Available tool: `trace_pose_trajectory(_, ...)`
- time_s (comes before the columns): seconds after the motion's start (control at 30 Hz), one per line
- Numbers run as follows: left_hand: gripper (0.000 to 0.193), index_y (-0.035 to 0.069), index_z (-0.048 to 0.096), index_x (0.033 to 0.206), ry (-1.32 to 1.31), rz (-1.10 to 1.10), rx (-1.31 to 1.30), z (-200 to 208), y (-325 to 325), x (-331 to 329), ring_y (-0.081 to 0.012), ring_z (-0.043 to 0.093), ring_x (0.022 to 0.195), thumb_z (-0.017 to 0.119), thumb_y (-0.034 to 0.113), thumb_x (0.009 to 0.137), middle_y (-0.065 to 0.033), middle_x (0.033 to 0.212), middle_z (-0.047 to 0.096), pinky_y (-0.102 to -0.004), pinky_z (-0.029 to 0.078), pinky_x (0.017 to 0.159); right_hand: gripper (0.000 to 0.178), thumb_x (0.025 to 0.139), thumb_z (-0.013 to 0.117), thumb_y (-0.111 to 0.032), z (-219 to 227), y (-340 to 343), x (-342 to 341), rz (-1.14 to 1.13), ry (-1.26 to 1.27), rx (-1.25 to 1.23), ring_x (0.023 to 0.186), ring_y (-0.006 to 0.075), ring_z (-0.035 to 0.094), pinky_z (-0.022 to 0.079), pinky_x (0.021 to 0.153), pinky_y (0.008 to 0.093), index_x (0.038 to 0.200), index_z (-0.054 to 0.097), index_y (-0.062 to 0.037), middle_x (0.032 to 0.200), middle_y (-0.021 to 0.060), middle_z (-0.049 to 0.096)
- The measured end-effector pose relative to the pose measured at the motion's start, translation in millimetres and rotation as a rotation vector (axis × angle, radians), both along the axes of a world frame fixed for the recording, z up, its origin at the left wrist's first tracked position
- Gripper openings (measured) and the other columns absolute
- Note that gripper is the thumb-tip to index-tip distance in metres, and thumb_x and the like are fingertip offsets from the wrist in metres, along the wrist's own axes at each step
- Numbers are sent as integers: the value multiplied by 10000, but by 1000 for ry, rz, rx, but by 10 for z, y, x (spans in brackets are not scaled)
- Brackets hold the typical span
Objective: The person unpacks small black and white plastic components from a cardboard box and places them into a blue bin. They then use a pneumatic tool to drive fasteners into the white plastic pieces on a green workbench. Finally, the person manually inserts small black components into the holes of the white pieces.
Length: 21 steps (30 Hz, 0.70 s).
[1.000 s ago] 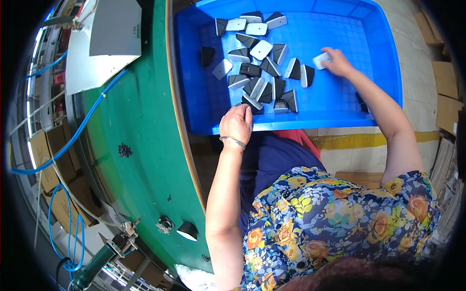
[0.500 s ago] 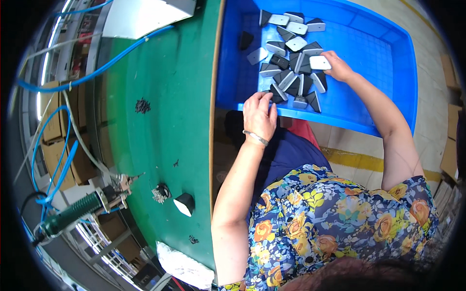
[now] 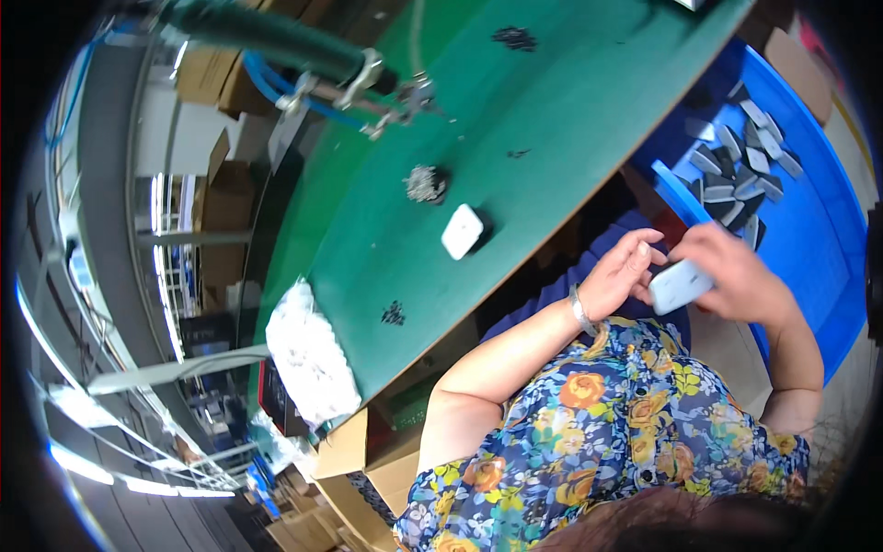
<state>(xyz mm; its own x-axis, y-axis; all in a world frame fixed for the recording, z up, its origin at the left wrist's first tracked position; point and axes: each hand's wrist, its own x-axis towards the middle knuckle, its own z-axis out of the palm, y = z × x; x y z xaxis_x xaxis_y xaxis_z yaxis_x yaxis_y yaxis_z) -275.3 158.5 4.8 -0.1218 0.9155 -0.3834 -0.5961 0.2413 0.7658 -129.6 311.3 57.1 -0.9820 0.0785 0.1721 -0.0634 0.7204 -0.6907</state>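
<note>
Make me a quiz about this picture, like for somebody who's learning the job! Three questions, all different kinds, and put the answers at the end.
1. Pick one. What is the right hand holding?
a) a cup
b) a white-faced piece
c) a pair of scissors

2. True or false: another such piece is on the green table.

3. Fill in the colour: many black-and-white pieces lie in the ____ bin.

Key: 1. b; 2. true; 3. blue.
</note>
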Motion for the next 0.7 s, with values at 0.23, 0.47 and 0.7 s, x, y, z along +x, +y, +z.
trace_pose_trajectory(0.23, 516, 11, 366, 1275, 240, -135, 191, 299, -586, -158, -91, 497, 980, 601, 126, 830, -39, 1078, 529, -245, 412, 853, 482, 660, 674, -74, 358, -357, -549, 407, -112, -46, 945, 289, 523, 458, 781, 361, 1104, 488, -43, 1008, 129, 520)
trace_pose_trajectory(0.47, 371, 43, 422, 1206, 248, 473, 208, 537, -1299, -247, -184, 574, 949, 527, 104, 855, -126, 1115, 553, -299, 473, 813, 292, 747, 629, -71, 725, -161, -1203, 30, 151, -231, 863, 135, 533, 424, 769, 259, 1016, 537, -2, 926, 64, 538)
trace_pose_trajectory(0.7, 390, -10, 419, 1160, 696, 938, -100, 433, -1540, -957, -119, 564, 828, 590, 65, 818, -85, 940, 580, -250, 473, 724, 474, 856, 557, -263, 1229, -192, -2067, -101, 521, -412, 997, 162, 500, 391, 878, 283, 1222, 394, -9, 1147, 109, 489)
